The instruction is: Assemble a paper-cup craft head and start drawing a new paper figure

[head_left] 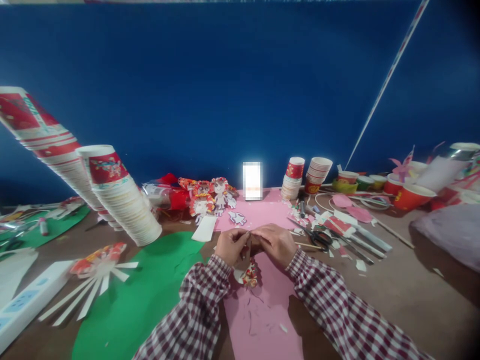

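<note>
Over pink paper (270, 340), hands (231, 246) (277, 242), cutout (250, 277), illegible print (108, 169)

Pinches a patterned paper piece (250, 278) between fingers of the left hand (231, 246) and right hand (276, 243), above pink paper (264, 325) (with black scissors (314, 236) near the right hand), right of green paper (131, 300).

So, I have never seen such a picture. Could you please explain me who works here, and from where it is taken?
No machine here: these are a person's bare hands, in checked sleeves, seen by one camera worn on the head. The left hand seems to pinch a small patterned piece; the right hand meets it at the fingertips, its grip partly hidden. On the table lie pink paper, green paper and scissors; stacked paper cups stand farther back.
</note>
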A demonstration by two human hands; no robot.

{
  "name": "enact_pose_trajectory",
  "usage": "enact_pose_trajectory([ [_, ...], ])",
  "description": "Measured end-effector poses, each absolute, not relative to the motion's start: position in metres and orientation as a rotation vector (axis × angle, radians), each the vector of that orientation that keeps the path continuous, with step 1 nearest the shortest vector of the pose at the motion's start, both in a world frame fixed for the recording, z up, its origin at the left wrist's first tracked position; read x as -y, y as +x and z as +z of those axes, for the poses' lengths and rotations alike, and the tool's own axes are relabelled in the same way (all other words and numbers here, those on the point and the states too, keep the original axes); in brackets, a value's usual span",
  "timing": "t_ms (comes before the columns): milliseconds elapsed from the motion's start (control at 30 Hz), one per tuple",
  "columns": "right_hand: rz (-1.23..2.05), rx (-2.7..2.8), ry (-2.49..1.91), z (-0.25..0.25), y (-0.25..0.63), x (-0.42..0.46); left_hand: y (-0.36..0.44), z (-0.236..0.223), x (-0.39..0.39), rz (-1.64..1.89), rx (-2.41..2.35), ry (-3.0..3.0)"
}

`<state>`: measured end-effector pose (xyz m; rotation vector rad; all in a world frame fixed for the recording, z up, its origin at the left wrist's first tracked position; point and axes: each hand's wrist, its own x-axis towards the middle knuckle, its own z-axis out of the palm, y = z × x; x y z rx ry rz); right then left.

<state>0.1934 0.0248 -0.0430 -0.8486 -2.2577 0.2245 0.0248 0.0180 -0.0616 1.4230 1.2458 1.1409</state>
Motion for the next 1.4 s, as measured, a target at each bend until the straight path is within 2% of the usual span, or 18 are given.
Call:
enact_pose_trajectory([
  [633, 0.229, 2.228, -0.82, -0.044, 0.192, -0.026, 0.025, -0.051, -0.015, 1.091, -1.328, 1.462],
  [1033, 0.075, 2.297, -0.791, -0.041, 0.191, -0.027, 0.025, -0.058, -0.018, 1.126, -1.263, 1.291],
  [1400, -0.008, 2.318, -0.75, -0.044, 0.191, -0.029, 0.022, -0.056, -0.017, 1.058, -1.432, 1.494],
])
